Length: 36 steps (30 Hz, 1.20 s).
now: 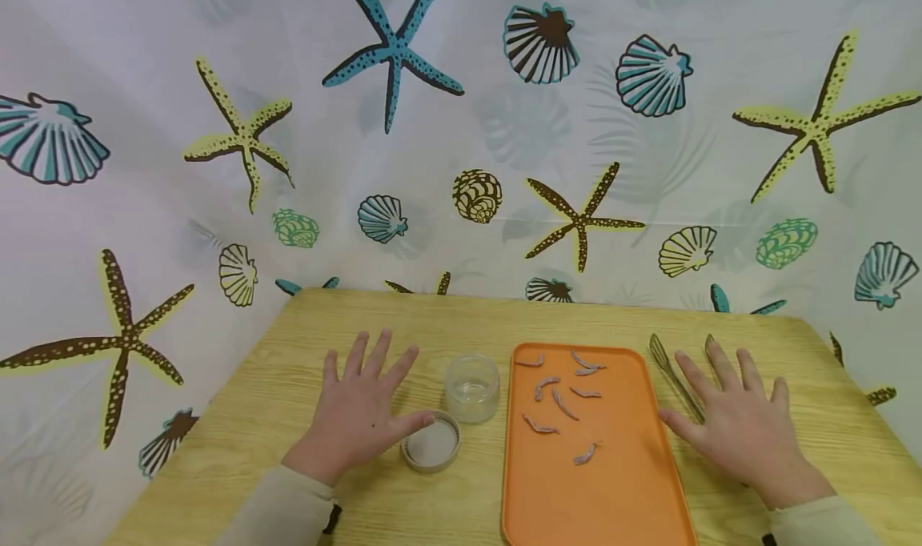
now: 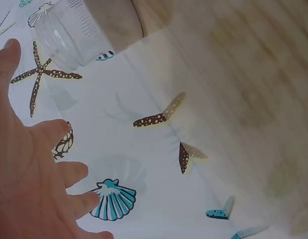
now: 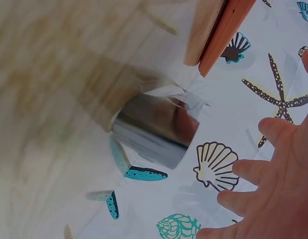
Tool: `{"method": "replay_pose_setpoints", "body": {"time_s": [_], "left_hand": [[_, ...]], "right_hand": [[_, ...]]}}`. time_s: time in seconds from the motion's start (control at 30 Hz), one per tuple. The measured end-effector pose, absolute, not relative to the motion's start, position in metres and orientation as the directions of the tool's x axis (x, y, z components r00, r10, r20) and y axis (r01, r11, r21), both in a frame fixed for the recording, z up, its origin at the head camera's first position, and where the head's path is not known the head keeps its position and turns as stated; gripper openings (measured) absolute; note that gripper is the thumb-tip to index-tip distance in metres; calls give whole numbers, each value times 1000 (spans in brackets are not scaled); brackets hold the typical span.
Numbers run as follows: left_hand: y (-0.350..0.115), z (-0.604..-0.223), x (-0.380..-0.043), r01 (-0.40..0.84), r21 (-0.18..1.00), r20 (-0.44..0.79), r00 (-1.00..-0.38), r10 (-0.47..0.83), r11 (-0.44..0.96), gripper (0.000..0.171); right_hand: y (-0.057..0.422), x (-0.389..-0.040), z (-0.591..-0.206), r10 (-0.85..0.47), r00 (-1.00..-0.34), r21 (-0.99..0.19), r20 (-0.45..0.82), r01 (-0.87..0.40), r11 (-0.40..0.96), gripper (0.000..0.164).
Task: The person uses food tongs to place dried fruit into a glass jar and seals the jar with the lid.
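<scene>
Left hand [image 1: 367, 418] and right hand [image 1: 745, 422] spread nearest, fingers wide, holding nothing. Metal tongs [image 1: 677, 379] lie on the table [image 1: 245, 434], partly hidden by the nearer right hand, long axis toward 11 o'clock; shrivelled strips [image 1: 564, 405] on the orange tray [image 1: 598, 506] lie toward its 9 o'clock.
</scene>
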<state>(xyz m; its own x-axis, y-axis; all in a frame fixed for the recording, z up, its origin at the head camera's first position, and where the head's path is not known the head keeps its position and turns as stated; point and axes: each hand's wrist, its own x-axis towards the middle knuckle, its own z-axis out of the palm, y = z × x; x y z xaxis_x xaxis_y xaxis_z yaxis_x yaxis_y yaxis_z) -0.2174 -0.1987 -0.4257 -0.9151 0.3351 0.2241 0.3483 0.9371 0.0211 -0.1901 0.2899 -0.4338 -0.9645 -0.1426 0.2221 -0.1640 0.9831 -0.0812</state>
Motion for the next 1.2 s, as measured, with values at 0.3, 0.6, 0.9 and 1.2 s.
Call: {"method": "replay_pose_setpoints", "body": {"time_s": [0.3,0.6,0.9,1.2], "left_hand": [[-197,-433,-223,382,70,211,-908,361,921,93],[-188,-437,-229,381,254,116,-925,363,889,93],[-173,-440,-238,300,521,9,-938,347,799,97],[-155,-444,-242,214,673,-42,-945,326,708,103]], "right_hand": [[289,-192,-432,-145,-971,-99,190,-166,981,85],[289,-194,-431,-153,-974,-104,168,-171,980,83],[291,-196,-429,-137,-982,-108,128,-151,983,88],[298,-198,-432,-104,-994,-147,22,-106,983,94]]}}
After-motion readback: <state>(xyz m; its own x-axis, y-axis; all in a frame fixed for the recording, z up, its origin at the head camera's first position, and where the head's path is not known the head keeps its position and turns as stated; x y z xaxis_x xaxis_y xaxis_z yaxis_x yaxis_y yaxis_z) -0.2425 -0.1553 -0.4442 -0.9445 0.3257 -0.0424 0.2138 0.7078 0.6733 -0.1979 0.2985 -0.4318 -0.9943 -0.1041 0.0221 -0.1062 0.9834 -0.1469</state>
